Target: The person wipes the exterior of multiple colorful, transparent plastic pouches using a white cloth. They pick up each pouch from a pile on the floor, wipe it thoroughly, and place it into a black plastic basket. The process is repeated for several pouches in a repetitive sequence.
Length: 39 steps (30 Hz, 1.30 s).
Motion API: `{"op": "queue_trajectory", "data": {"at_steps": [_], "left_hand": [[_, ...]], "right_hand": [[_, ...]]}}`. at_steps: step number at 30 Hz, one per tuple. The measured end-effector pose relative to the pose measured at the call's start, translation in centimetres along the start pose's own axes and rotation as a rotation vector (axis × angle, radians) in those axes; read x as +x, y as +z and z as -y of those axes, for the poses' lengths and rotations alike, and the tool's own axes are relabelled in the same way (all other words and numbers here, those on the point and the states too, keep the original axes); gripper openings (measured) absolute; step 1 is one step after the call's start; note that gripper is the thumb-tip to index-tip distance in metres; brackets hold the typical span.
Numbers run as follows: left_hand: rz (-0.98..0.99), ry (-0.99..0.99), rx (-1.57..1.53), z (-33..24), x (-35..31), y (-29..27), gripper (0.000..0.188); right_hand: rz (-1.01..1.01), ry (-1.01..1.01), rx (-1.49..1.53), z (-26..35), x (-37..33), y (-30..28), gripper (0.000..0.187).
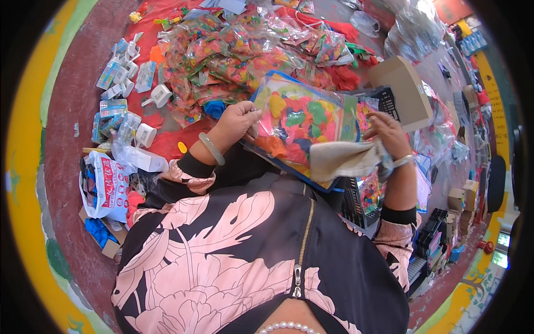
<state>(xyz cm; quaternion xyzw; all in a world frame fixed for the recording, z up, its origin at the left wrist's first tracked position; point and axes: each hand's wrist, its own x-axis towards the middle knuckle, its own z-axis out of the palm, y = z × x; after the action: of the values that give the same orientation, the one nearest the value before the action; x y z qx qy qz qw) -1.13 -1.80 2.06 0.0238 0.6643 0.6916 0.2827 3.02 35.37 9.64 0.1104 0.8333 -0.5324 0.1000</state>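
In front of my lap is a clear plastic bag [297,118] full of flat, brightly coloured pieces, with a green strip near its right end. It lies over a flat blue-edged item [317,182], mostly hidden under it. My left hand [239,120], closed, pinches the bag's left edge. At the other end, my right hand [390,134] has its fingers curled beside the green strip. A pale cloth [342,160] hangs from under that hand across the bag's lower right corner. Whether the right fingertips also grip the bag, I cannot tell.
Beyond the bag spreads a large heap of similar filled bags [222,53] on red sheeting. White plastic devices and blue packs [119,69] lie left, above a white carrier bag [105,183]. To the right stand a cardboard box [400,89] and a black crate [359,206].
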Motion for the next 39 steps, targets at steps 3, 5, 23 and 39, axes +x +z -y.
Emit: {"op": "queue_trajectory", "data": {"at_steps": [3, 5, 23, 39], "left_hand": [[-0.005, 0.011, -0.08, -0.3, -0.3, 0.8, 0.02], [-0.023, 0.011, -0.096, -0.3, -0.2, 0.9, 0.021], [0.005, 0.186, 0.051, 2.0, 1.7, 0.1, 0.021], [-0.044, -0.058, -0.004, 0.4, 0.6, 0.4, 0.016]], "right_hand": [[-0.114, -0.151, 0.065, 4.5, -2.5, -3.2, 0.026], [-0.248, -0.303, 0.208, 8.7, -4.5, -1.6, 0.026], [0.049, -0.676, -0.963, 2.3, 0.7, 18.5, 0.06], [-0.335, -0.158, -0.681, -1.0, 1.3, 7.6, 0.03]]}}
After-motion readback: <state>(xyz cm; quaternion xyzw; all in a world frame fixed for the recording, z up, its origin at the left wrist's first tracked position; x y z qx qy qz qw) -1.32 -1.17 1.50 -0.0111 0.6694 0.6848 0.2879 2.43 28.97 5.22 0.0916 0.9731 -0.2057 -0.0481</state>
